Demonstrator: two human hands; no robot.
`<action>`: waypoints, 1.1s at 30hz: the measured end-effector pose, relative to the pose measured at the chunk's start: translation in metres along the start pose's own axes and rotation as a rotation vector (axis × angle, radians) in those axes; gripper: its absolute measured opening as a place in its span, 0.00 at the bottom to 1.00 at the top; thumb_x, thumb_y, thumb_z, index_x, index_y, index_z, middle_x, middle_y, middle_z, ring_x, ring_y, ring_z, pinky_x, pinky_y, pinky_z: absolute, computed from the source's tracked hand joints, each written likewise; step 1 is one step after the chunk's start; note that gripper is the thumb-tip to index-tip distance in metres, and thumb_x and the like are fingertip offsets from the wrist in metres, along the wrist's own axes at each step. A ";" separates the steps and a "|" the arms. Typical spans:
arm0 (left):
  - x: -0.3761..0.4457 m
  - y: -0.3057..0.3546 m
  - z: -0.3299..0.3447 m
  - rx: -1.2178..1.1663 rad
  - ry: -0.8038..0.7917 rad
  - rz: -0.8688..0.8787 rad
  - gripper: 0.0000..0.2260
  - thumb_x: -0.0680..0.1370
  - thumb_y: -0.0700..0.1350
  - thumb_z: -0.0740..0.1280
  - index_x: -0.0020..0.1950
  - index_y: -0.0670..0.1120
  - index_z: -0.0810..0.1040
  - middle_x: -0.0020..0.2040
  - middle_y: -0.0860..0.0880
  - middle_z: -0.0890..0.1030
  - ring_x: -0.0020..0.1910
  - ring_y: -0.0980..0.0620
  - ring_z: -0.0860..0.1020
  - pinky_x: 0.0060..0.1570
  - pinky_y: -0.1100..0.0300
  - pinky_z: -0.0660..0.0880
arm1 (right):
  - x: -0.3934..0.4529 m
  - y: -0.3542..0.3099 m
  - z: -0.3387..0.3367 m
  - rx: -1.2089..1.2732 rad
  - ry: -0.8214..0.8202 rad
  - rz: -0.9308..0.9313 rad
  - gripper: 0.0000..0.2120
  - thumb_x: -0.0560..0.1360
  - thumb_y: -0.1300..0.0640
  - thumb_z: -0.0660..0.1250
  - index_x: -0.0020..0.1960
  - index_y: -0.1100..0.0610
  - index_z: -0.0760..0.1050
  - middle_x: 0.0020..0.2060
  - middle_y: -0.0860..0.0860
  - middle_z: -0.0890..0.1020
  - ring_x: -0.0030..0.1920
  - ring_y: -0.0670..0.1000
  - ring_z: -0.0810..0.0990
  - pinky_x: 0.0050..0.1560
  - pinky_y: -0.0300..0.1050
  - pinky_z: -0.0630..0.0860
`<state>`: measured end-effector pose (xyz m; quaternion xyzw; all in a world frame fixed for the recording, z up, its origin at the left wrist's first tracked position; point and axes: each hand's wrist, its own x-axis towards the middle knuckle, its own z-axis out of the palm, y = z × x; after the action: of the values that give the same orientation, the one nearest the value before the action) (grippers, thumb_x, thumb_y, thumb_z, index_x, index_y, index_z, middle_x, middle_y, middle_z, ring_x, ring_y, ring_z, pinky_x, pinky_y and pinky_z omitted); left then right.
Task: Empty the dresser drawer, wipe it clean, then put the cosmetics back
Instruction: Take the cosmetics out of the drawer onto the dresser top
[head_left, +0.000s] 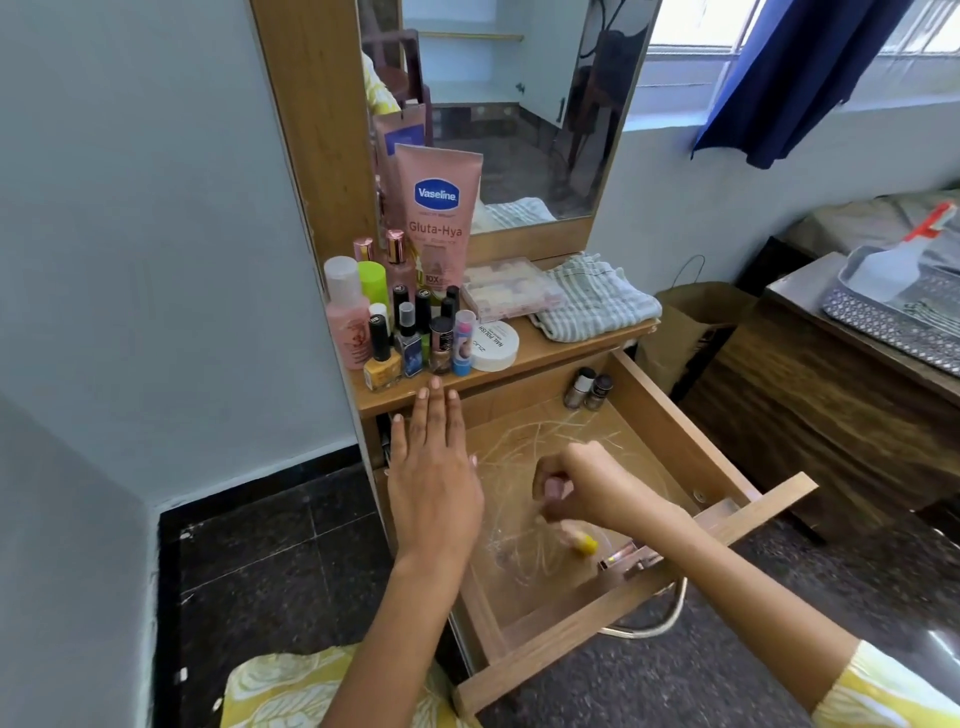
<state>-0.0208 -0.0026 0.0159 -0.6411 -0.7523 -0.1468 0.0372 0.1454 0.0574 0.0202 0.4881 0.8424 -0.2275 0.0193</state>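
Right hand (571, 488) apparently pinches item over drawer (675, 431).

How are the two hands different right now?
The left hand is flat with straight fingers and holds nothing; the right hand is curled round a small pinkish item. The left hand reaches toward the dresser shelf edge; the right hand is over the open drawer. Both are bare.

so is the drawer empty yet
Not yet. The open drawer still holds two small bottles at its back corner and a yellow-capped tube near the front; the right hand is picking up something small.
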 end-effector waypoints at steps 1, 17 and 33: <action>0.000 0.000 0.000 -0.004 0.003 0.000 0.29 0.82 0.50 0.52 0.75 0.44 0.38 0.75 0.45 0.37 0.74 0.49 0.37 0.73 0.50 0.41 | 0.003 -0.002 0.000 0.118 0.049 0.007 0.08 0.66 0.58 0.77 0.44 0.55 0.83 0.36 0.47 0.81 0.39 0.45 0.77 0.41 0.36 0.75; 0.000 -0.002 0.005 -0.059 0.053 0.013 0.29 0.81 0.48 0.56 0.75 0.45 0.41 0.75 0.46 0.38 0.74 0.48 0.38 0.72 0.50 0.38 | 0.011 -0.010 -0.006 -0.165 0.066 0.145 0.10 0.72 0.57 0.72 0.53 0.50 0.80 0.48 0.46 0.82 0.47 0.48 0.81 0.45 0.41 0.78; 0.002 -0.003 0.004 0.048 0.008 0.018 0.30 0.82 0.50 0.52 0.76 0.45 0.37 0.75 0.46 0.35 0.74 0.49 0.35 0.72 0.50 0.35 | 0.041 -0.106 -0.035 0.708 0.784 -0.009 0.08 0.73 0.52 0.71 0.50 0.54 0.79 0.43 0.45 0.83 0.45 0.42 0.81 0.48 0.46 0.80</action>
<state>-0.0232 -0.0005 0.0124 -0.6464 -0.7495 -0.1310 0.0571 0.0430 0.0603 0.0801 0.5095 0.6600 -0.2986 -0.4644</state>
